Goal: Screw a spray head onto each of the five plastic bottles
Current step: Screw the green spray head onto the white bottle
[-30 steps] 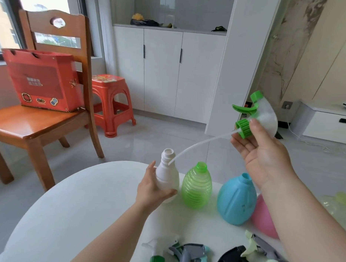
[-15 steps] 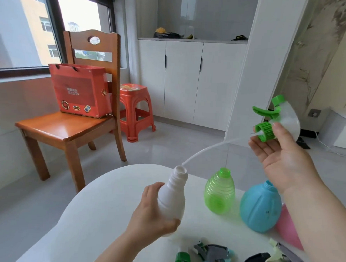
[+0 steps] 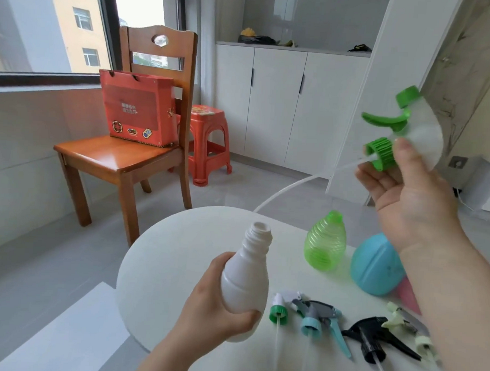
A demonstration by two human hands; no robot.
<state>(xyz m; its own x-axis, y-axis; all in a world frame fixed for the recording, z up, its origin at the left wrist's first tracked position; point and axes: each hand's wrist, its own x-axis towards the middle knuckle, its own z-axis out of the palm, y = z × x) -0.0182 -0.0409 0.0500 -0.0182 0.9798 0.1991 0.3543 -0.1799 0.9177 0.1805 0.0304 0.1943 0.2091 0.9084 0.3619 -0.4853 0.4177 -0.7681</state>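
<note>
My left hand (image 3: 217,309) grips a white plastic bottle (image 3: 246,279) by its body, lifted and tilted, its threaded neck bare. My right hand (image 3: 410,196) holds a white spray head with green trigger and collar (image 3: 401,135) up at the right. Its long white dip tube (image 3: 293,187) curves down to the left and ends just above and behind the bottle's mouth, outside it. On the round white table (image 3: 174,266) stand a green ribbed bottle (image 3: 325,243), a blue bottle (image 3: 374,264) and a pink bottle (image 3: 406,296), mostly hidden by my right arm.
Several loose spray heads lie at the table's near edge: white-green (image 3: 279,308), grey-teal (image 3: 319,318), black (image 3: 371,339) and pale cream (image 3: 411,327). Beyond the table stand a wooden chair (image 3: 120,156) with a red box (image 3: 138,109) and a red stool (image 3: 209,145).
My left hand has lifted the white bottle toward me and tilted it. The dip tube's tip, which was at the bottle's mouth, now sits clear of it. My view has turned left.
</note>
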